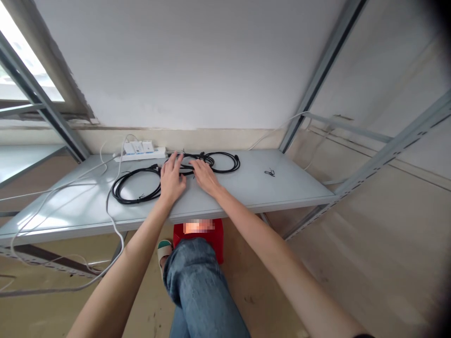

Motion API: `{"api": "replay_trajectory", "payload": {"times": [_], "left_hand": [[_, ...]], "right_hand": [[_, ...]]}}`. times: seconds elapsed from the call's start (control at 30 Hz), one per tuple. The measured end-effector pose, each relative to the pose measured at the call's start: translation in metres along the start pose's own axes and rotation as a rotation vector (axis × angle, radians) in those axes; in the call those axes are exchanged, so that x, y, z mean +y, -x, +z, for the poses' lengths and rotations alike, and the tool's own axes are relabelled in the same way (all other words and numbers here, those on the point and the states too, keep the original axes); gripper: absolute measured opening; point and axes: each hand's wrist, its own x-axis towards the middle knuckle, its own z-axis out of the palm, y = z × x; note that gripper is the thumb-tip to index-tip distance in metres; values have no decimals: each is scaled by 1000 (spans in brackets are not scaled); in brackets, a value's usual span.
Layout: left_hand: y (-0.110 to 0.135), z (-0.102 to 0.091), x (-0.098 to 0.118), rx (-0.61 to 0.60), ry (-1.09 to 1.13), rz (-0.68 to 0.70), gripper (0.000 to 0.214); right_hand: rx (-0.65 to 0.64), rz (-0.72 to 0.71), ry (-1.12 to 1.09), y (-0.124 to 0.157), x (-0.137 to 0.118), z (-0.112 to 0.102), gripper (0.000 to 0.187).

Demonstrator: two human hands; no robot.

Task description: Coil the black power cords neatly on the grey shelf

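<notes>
Two coiled black cables lie on a grey metal shelf. The nearer coil is at the left, the farther coil at the right, and their ends meet in the middle. My left hand rests flat on the shelf with fingers spread, touching the cable where the coils meet. My right hand lies beside it, fingers stretched onto the same stretch of cable. Neither hand is wrapped round anything.
A white power strip with plugged adapters sits at the back of the shelf, white cords trailing off the left edge. A small black tie lies to the right. Metal rack uprights flank the shelf. A red stool stands under it.
</notes>
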Motion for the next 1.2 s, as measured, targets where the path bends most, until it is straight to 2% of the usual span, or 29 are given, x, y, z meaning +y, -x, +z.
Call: {"api": "replay_trajectory", "payload": {"times": [0.07, 0.13, 0.23, 0.33, 0.47, 0.57, 0.67, 0.8, 0.93, 1.07, 1.2], "left_hand": [[0, -1, 5, -73, -55, 67, 57], [0, 1, 3, -117, -82, 69, 41], [-1, 5, -4, -154, -100, 37, 32], [-2, 6, -7, -144, -113, 36, 29], [-3, 3, -4, -125, -146, 15, 30], [-2, 0, 1, -151, -221, -46, 31], [-1, -2, 6, -149, -277, -80, 32], [2, -1, 7, -95, -292, -78, 31], [4, 5, -4, -19, -266, -96, 28], [4, 11, -13, 48, -121, -94, 16], [1, 11, -9, 98, 54, -98, 5]], "right_hand": [[-10, -100, -121, 0, 1, 1, 43], [-18, -165, -216, -1, 1, 2, 44], [-4, -162, -251, -1, 2, 2, 43], [42, -35, -150, 1, 6, 0, 36], [151, 218, -22, 6, 13, -5, 27], [174, 353, 12, 8, 14, -7, 28], [149, 422, 31, 9, 13, -6, 34], [87, 412, 20, 9, 15, -2, 34], [83, 387, 1, 6, 17, -2, 26], [185, 335, -36, 5, 15, -5, 21], [355, 290, -45, 7, 12, -10, 24]]}}
